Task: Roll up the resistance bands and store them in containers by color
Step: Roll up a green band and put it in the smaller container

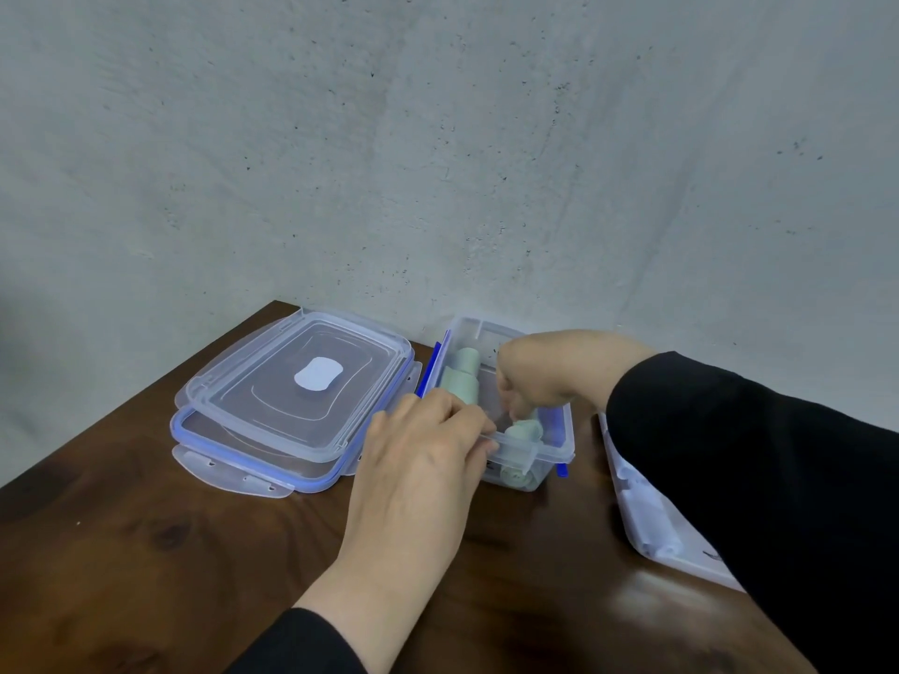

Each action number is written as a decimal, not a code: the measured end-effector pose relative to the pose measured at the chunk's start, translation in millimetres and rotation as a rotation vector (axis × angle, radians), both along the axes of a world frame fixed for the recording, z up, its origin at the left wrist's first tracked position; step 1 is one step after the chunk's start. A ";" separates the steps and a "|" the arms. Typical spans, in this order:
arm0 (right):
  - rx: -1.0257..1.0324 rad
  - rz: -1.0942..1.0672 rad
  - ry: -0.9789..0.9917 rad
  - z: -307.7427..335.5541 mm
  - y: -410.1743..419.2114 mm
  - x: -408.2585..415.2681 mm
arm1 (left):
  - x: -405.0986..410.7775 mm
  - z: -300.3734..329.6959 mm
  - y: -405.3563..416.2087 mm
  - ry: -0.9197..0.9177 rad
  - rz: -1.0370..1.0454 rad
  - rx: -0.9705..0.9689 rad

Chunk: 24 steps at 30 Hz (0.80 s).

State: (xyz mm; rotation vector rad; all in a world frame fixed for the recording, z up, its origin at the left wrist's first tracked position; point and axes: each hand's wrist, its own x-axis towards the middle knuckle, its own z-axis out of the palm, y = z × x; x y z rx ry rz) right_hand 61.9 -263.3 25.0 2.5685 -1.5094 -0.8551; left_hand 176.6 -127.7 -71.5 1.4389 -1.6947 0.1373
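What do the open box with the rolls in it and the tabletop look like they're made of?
The open clear box looks like thin translucent plastic: the pale green rolled bands show through its walls, and it has blue clips. The dark brown table looks like wood or wood veneer: grain and knots under a glossy finish.

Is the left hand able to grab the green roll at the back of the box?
Probably yes. The left hand rests on the near rim of the open box, and the green roll at the back lies uncovered. The right hand works at the front rolls, leaving that side free.
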 end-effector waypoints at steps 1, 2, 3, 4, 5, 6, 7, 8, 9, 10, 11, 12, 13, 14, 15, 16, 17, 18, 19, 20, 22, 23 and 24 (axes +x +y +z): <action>0.000 0.002 -0.012 -0.9 0.3 -0.9 | -0.2 0.5 0.0 -0.003 -0.001 0.000; -0.001 0.003 -0.026 -1.8 0.5 -1.6 | -0.4 0.8 0.2 -0.005 -0.003 -0.001; -0.001 0.003 -0.034 -2.1 0.4 -1.5 | 0.0 1.2 0.4 -0.008 -0.003 -0.004; 0.001 0.004 -0.039 -2.0 0.8 -2.5 | -0.3 1.2 0.5 -0.009 -0.004 -0.006; 0.006 0.003 -0.044 -1.9 0.9 -3.1 | -0.7 1.2 0.8 -0.010 -0.006 -0.008; 0.010 0.002 -0.057 -2.3 0.6 -3.5 | -0.6 0.8 0.9 -0.010 -0.007 -0.009; 0.014 -0.002 -0.071 -2.5 0.3 -4.2 | -0.6 0.3 1.2 -0.009 -0.010 -0.010; 0.016 -0.005 -0.083 -2.8 -0.2 -4.9 | -0.6 -0.1 1.5 -0.008 -0.013 -0.010; 0.017 -0.006 -0.088 -3.3 -0.8 -5.3 | -0.4 -0.4 2.0 -0.007 -0.016 -0.009; 0.014 -0.004 -0.087 -3.7 -1.3 -5.6 | -0.3 -0.5 2.2 -0.005 -0.021 -0.008; 0.010 -0.002 -0.084 -4.1 -2.0 -5.7 | -0.2 -0.3 2.2 -0.001 -0.026 -0.008; 0.006 0.000 -0.082 -4.3 -2.6 -5.5 | -0.2 -0.3 2.2 0.005 -0.030 -0.008; 0.005 -0.003 -0.081 -4.5 -3.0 -5.5 | -0.5 -0.2 2.0 0.014 -0.034 -0.006; 0.006 -0.007 -0.081 -4.6 -3.5 -5.2 | -0.6 -0.2 1.9 0.024 -0.036 -0.005; 0.009 -0.014 -0.084 -5.0 -4.2 -5.0 | -0.7 -0.3 1.8 0.033 -0.038 -0.003; 0.012 -0.021 -0.091 -5.5 -5.1 -4.9 | -0.7 -0.5 1.7 0.042 -0.040 -0.002; 0.013 -0.023 -0.094 -5.8 -5.8 -5.0 | -0.8 -0.6 2.0 0.049 -0.042 -0.001; 0.011 -0.015 -0.092 -5.8 -5.8 -4.9 | -0.8 -0.8 2.3 0.055 -0.045 0.000; 0.005 -0.006 -0.083 -5.3 -4.8 -4.5 | -0.7 -0.9 2.7 0.060 -0.047 0.001; -0.003 0.003 -0.076 -4.6 -3.8 -4.2 | -0.7 -0.8 2.9 0.062 -0.049 0.000; -0.016 0.008 -0.073 -4.4 -3.4 -4.0 | -0.7 -0.5 3.2 0.067 -0.051 0.001; -0.021 0.008 -0.073 -4.7 -3.4 -4.0 | -0.9 -0.3 3.3 0.072 -0.051 0.002; -0.025 0.009 -0.077 -5.0 -3.6 -3.9 | -0.9 -0.2 3.3 0.078 -0.050 0.001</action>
